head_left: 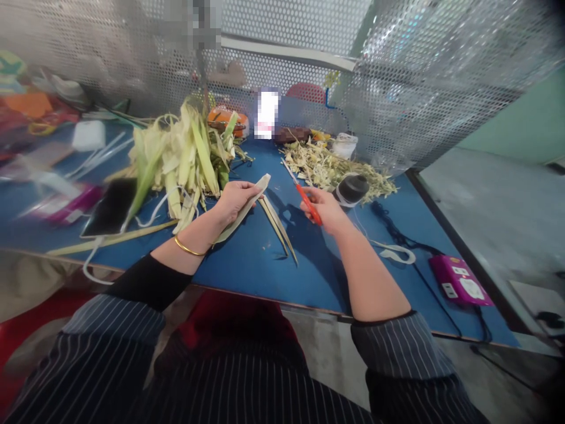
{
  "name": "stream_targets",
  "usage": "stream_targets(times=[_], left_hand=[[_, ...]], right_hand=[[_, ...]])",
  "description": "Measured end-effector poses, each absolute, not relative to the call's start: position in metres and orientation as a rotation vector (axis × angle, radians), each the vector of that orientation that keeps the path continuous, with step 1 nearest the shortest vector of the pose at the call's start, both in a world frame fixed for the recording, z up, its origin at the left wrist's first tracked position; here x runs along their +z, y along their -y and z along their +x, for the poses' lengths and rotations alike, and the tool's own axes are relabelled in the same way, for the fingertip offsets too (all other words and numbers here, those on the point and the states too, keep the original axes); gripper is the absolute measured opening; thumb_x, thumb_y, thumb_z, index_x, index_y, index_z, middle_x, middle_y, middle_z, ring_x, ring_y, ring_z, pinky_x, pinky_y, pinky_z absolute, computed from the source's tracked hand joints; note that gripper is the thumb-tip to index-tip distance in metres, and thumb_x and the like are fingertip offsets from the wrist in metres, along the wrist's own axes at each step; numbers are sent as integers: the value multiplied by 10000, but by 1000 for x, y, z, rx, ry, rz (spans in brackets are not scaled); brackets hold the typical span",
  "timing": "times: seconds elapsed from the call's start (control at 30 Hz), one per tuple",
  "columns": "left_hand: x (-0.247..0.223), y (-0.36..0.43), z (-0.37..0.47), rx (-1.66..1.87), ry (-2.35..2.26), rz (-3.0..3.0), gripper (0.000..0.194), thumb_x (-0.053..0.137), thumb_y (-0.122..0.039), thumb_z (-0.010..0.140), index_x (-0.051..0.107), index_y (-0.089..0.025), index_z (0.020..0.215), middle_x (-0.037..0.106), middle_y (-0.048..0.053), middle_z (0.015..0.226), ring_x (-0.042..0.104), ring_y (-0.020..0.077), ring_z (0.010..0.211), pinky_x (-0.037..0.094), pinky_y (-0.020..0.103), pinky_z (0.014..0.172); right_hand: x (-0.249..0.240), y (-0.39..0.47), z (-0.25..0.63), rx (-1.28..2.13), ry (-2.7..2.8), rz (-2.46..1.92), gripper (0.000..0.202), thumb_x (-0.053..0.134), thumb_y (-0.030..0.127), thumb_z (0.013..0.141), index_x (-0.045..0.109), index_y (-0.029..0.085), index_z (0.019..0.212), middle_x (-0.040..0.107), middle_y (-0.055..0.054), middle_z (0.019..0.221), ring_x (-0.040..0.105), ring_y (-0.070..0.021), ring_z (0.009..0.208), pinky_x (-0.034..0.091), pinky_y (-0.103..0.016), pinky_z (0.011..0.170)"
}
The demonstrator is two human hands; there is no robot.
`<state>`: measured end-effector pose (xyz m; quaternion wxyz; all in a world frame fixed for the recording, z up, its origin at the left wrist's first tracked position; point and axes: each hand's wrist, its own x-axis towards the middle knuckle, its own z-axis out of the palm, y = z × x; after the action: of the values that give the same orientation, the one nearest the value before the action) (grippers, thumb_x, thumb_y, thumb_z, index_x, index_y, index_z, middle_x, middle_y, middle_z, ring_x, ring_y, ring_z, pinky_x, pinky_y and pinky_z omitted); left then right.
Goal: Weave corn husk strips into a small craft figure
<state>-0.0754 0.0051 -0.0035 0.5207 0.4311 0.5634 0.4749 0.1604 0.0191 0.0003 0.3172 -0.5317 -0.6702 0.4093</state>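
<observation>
A pale corn husk strip [247, 211] is pinched in my left hand [235, 203], its tip pointing up and away. Thin husk strips [279, 228] extend down and to the right from beside those fingers, over the blue table [247, 277]. My right hand [325, 210] is closed on red-handled scissors [308, 202], whose blades point away and to the left. The scissor blades are apart from the husk. Beyond my left hand stands a large pile of green and pale husks [185, 153]. A black spool [353, 188] lies just past my right hand.
Husk scraps [309, 160] are heaped at the back right. A phone [110, 206] with a white cable lies left. A magenta power box [459, 280] and black cords occupy the right side. Metal mesh [291, 70] rises behind the table.
</observation>
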Motion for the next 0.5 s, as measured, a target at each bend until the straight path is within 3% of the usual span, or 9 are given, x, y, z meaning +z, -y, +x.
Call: stream_targets(times=[0.13, 0.27, 0.5], left_hand=[[0, -6, -77, 1184, -1373, 1057, 142, 704, -277, 780, 693, -140, 745, 690, 48, 695, 464, 36, 428, 362, 194, 430], [-1, -7, -79, 1241, -1379, 1051, 141, 692, -279, 788, 695, -139, 776, 696, 41, 717, 468, 33, 422, 366, 188, 427], [-2, -10, -82, 1270, -1368, 1046, 132, 695, -261, 778, 700, -131, 802, 692, 36, 709, 478, 37, 416, 392, 193, 440]], right_hand=[[7, -13, 158, 1381, 1570, -1340, 479, 732, 407, 673, 583, 191, 1073, 524, 46, 629, 448, -81, 478, 337, -210, 430], [15, -7, 157, 1307, 1714, -1286, 511, 766, 404, 634, 555, 217, 1060, 519, 65, 671, 482, -88, 574, 387, -219, 523], [27, 0, 158, 1321, 1885, -1334, 417, 735, 416, 671, 592, 192, 993, 512, 59, 619, 455, -85, 519, 362, -235, 500]])
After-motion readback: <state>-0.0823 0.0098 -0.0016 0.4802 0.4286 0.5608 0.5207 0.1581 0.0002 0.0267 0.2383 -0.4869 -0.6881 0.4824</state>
